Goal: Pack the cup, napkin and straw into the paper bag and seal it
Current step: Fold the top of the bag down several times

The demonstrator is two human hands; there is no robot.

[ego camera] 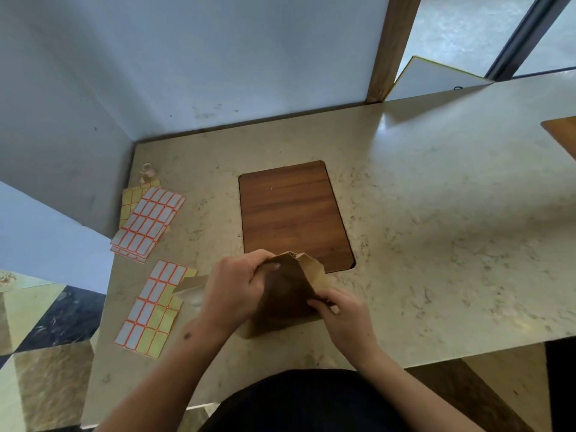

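While both hands pinch the bag's [288, 294] top, the left hand [235, 289] at its far edge and the right hand [341, 316] at its near side, sealing seems underway. Next likely needs a label [154, 307] from beside it. The bag stands on the counter [436, 213]; its contents are hidden.

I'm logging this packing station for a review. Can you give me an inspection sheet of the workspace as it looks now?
Surface: pale marbled counter with inset wooden panel.
Job's things: paper bag upright, top folded shut; cup, napkin and straw not visible.
Clutter: label sheets, part-used label sheet, small tape roll.
Grips: left hand and right hand pinch the bag's top.
Cables: nothing seen.
Surroundings: white wall, wooden post, window.
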